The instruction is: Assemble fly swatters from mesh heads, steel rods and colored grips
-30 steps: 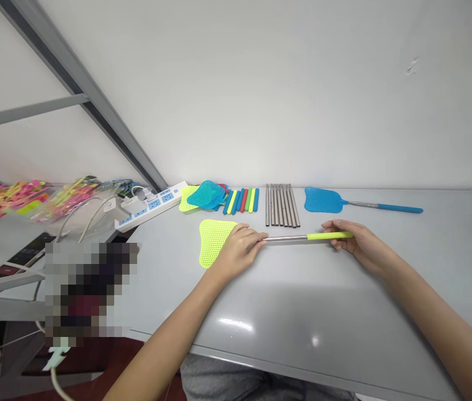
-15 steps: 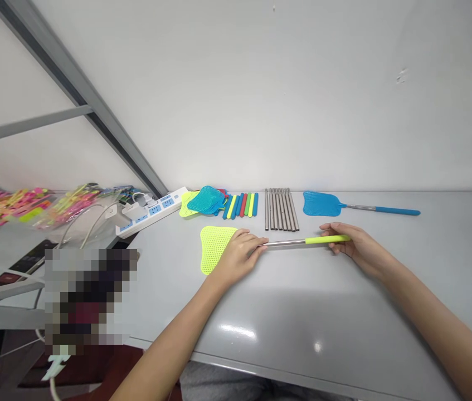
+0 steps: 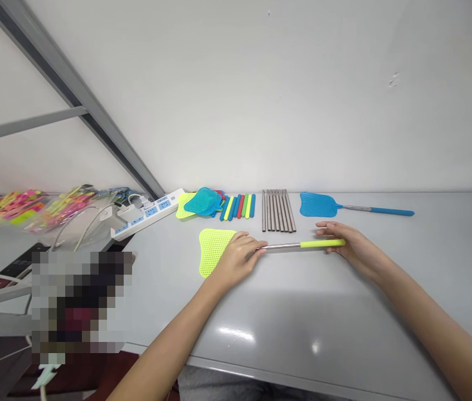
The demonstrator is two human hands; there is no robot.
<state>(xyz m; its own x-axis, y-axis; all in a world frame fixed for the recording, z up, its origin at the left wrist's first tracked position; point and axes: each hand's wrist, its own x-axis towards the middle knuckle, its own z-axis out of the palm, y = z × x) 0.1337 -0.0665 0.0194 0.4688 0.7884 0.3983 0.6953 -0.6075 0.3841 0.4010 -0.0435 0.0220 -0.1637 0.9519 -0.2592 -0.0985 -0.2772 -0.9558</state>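
A yellow fly swatter lies nearly level across the front of the desk, its perforated yellow head (image 3: 213, 250) at the left, a metal rod (image 3: 283, 245) in the middle and a yellow grip (image 3: 319, 243) at the right. My left hand (image 3: 239, 256) is closed around the neck where head and rod meet, hiding the joint. At the other end, my right hand (image 3: 353, 245) loosely holds the grip, which lies across its curled fingers with the tip against the palm. Behind it lies a blue fly swatter (image 3: 319, 205) with a blue grip.
Along the wall lie several metal rods (image 3: 277, 211), a row of coloured grips (image 3: 239, 206) and a pile of swatter heads (image 3: 204, 201). A power strip (image 3: 152, 211) with plugs and cables stands left. Bagged colourful pieces (image 3: 68, 206) lie beyond a metal frame bar (image 3: 72, 97).
The view has shifted slightly, moving the scene a little left. Both hands keep nearly the same hold on the yellow fly swatter.
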